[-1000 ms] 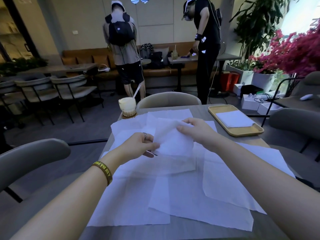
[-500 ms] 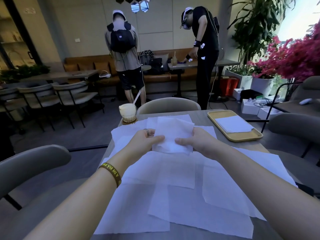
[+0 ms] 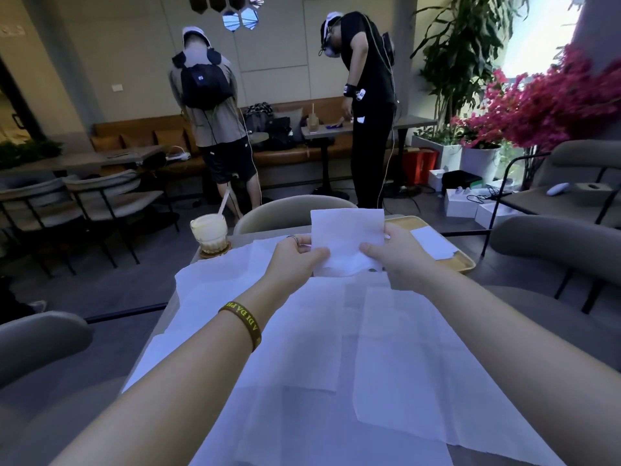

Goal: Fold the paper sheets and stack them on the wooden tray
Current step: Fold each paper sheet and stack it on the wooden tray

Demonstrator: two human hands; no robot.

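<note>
I hold a small folded white paper sheet [image 3: 346, 235] upright above the table. My left hand [image 3: 295, 257] pinches its lower left edge, and my right hand [image 3: 391, 255] pinches its lower right edge. Several large unfolded white sheets [image 3: 336, 348] lie overlapping on the grey table below my forearms. The wooden tray [image 3: 465, 262] sits at the table's far right, just beyond my right hand, with a folded white sheet [image 3: 431, 242] lying in it.
A glass of iced drink with a straw [image 3: 210, 232] stands on a coaster at the table's far left. Grey chairs [image 3: 292, 210] ring the table. Two people [image 3: 215, 116] stand further back at other tables. Pink flowers [image 3: 551, 105] fill the right.
Both hands have lifted the folded sheet off the table and raised it upright, shifting it toward the right. The camera has tilted upward.
</note>
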